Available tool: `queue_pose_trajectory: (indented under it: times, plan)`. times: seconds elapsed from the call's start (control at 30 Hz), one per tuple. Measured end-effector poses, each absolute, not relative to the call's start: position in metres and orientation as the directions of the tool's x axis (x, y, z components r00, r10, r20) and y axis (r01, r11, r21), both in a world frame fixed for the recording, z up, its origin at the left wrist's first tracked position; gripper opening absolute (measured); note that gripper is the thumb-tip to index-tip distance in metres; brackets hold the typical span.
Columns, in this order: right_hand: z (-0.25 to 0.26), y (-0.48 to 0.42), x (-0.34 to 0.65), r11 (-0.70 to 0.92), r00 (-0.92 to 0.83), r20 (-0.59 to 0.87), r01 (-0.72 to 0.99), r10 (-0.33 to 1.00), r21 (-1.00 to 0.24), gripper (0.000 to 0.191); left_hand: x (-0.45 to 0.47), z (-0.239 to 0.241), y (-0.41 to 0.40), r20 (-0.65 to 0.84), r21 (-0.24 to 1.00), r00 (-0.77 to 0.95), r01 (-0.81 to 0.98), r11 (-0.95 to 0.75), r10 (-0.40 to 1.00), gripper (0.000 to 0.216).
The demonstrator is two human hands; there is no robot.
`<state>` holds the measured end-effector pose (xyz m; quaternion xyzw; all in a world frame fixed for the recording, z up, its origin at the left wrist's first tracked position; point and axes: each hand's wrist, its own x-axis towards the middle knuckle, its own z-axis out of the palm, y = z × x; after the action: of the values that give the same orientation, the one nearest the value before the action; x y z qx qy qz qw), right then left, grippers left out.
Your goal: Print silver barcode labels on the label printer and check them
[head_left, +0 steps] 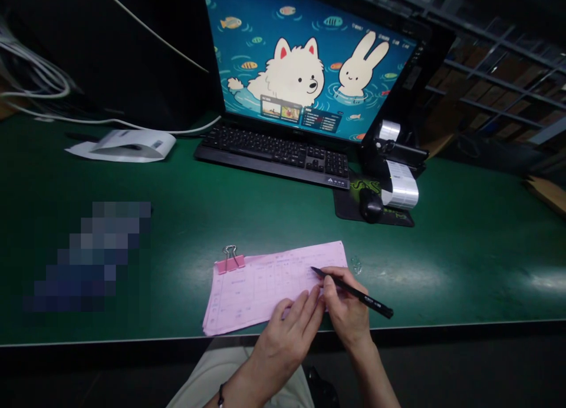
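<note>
A stack of pink printed forms (252, 296) lies near the front edge of the desk, slightly tilted. A pink binder clip (230, 264) with raised wire handles grips its upper left corner. My left hand (289, 328) rests on the lower part of the forms, fingers stretched out. In my right hand (349, 311) is a slim black pen (369, 300), held between thumb and fingers. Its tip points up and left over the right part of the top sheet; whether it touches the paper I cannot tell.
Behind the forms stand a black keyboard (274, 155) and a lit monitor (305, 60). To the right are a black mouse (371, 206) on a mouse pad (342, 204) and a label roll (402, 187). White paper (128, 145) and a cable (186, 131) lie at left, beyond a blurred patch.
</note>
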<state>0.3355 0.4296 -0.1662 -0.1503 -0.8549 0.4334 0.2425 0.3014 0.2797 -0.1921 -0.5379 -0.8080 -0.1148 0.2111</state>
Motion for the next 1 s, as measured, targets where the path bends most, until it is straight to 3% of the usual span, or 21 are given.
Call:
queue_pose_trajectory:
  times: [0.57, 1.0]
  plan:
    - [-0.1617, 0.4267, 0.3309, 0.625, -0.871, 0.305, 0.003, 0.385, -0.78, 0.014, 0.3018, -0.1959, 0.2797, 0.552, 0.042, -0.318, 0.934, 0.355, 0.771, 0.035]
    - [-0.1648, 0.4266, 0.3317, 0.647, -0.806, 0.322, 0.097, 0.497, -0.756, 0.009, 0.3019, -0.196, 0.279, 0.532, 0.033, -0.327, 0.93, 0.366, 0.781, 0.037]
